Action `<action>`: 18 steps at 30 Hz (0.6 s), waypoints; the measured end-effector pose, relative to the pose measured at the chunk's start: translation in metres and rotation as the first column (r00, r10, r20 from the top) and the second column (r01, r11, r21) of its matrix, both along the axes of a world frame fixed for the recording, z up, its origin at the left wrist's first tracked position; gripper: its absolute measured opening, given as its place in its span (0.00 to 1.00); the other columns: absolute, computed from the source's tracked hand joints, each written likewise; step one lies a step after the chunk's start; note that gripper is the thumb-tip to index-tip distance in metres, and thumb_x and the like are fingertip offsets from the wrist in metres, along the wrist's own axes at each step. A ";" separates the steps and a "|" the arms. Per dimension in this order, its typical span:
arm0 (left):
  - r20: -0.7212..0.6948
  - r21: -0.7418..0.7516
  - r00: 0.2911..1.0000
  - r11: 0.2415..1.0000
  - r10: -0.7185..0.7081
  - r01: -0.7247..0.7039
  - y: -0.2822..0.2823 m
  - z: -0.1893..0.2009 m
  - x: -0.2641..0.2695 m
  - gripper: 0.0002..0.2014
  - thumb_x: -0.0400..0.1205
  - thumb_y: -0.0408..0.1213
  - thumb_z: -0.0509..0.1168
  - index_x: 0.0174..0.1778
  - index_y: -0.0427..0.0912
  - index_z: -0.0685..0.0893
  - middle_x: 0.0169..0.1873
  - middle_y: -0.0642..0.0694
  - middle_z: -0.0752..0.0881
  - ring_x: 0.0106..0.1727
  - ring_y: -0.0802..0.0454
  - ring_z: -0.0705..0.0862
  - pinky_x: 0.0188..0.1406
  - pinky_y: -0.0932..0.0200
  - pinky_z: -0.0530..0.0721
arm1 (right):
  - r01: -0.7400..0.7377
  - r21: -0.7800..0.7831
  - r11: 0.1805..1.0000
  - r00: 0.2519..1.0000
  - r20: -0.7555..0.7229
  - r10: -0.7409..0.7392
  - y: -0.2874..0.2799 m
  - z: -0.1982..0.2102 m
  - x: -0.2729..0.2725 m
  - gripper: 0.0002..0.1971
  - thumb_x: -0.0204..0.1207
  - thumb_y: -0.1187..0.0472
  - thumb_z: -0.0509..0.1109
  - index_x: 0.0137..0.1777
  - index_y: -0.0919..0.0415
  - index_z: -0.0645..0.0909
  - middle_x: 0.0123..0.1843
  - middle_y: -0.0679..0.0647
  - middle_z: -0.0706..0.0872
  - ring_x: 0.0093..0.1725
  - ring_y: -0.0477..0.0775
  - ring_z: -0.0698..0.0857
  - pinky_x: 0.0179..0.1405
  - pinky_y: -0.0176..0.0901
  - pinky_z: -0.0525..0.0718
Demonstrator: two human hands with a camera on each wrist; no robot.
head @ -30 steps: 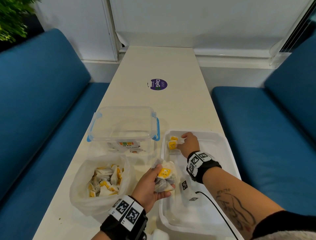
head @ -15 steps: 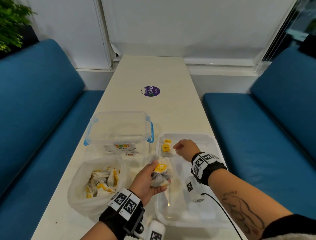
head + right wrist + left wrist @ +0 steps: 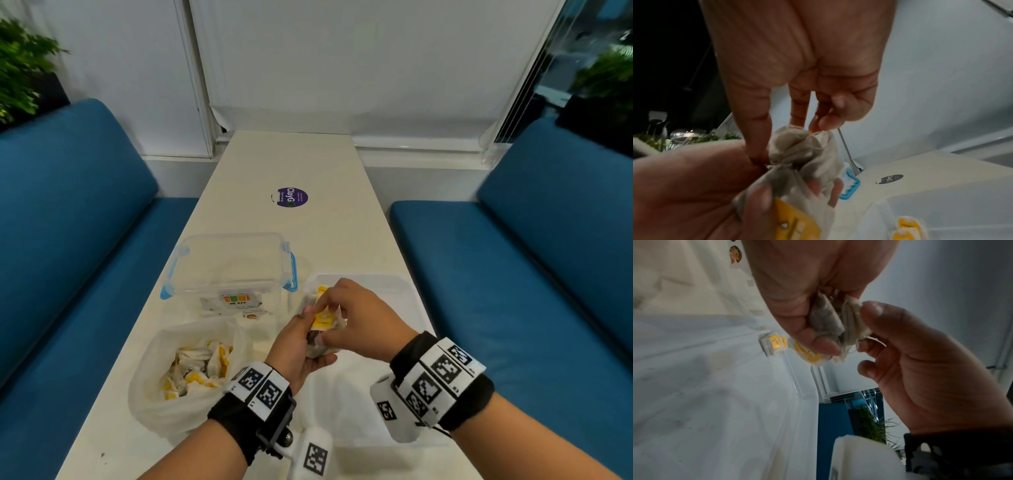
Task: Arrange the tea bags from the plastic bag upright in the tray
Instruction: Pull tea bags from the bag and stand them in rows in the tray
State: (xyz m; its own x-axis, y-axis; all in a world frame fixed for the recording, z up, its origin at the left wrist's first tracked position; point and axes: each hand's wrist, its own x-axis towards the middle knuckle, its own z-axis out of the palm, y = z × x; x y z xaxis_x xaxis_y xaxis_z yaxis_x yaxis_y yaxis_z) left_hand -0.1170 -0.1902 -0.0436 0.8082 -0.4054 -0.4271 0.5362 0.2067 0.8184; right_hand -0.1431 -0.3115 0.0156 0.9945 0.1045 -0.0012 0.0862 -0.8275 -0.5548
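My left hand (image 3: 306,340) grips a small bunch of tea bags (image 3: 323,321) with yellow tags, held over the near-left edge of the white tray (image 3: 399,281). My right hand (image 3: 343,324) meets it and pinches one bag of the bunch (image 3: 795,146) between thumb and fingertips. In the left wrist view the right thumb presses on the held bags (image 3: 830,321). Two or three tea bags (image 3: 320,291) stand in the tray's far-left corner (image 3: 774,344). The open plastic bag (image 3: 156,404) with several more tea bags lies left of my left wrist.
A clear lidded container (image 3: 233,267) with blue clips stands behind the plastic bag, left of the tray. A purple round sticker (image 3: 292,197) lies farther up the narrow white table. Blue benches flank the table on both sides.
My right hand has come back from the tea bags in the tray's corner to the bunch in my left hand and now pinches one. The left hand rose slightly.
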 end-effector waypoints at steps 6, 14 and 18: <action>-0.016 -0.017 1.000 1.000 -0.014 0.013 -0.006 -0.001 -0.006 0.16 0.86 0.49 0.52 0.50 0.46 0.83 0.33 0.46 0.87 0.30 0.52 0.85 0.25 0.60 0.83 | 0.054 -0.043 0.998 0.998 0.033 -0.053 -0.005 -0.004 -0.003 0.07 0.75 0.59 0.67 0.43 0.63 0.81 0.41 0.51 0.79 0.38 0.46 0.78 0.37 0.34 0.74; -0.056 0.003 0.998 1.000 -0.002 0.002 -0.008 -0.001 -0.004 0.17 0.86 0.50 0.53 0.52 0.43 0.82 0.34 0.42 0.87 0.30 0.50 0.84 0.23 0.63 0.81 | 0.158 0.176 0.972 0.987 0.008 -0.162 -0.017 -0.001 -0.008 0.11 0.76 0.68 0.62 0.49 0.50 0.74 0.32 0.47 0.77 0.29 0.44 0.74 0.30 0.31 0.72; -0.077 0.005 0.997 1.000 0.021 -0.021 -0.004 -0.003 -0.004 0.17 0.87 0.49 0.51 0.48 0.44 0.82 0.34 0.40 0.79 0.27 0.51 0.83 0.22 0.65 0.80 | 0.176 0.211 0.961 0.982 -0.101 -0.158 -0.026 0.014 -0.006 0.14 0.73 0.72 0.61 0.47 0.54 0.83 0.42 0.47 0.83 0.38 0.46 0.81 0.41 0.36 0.80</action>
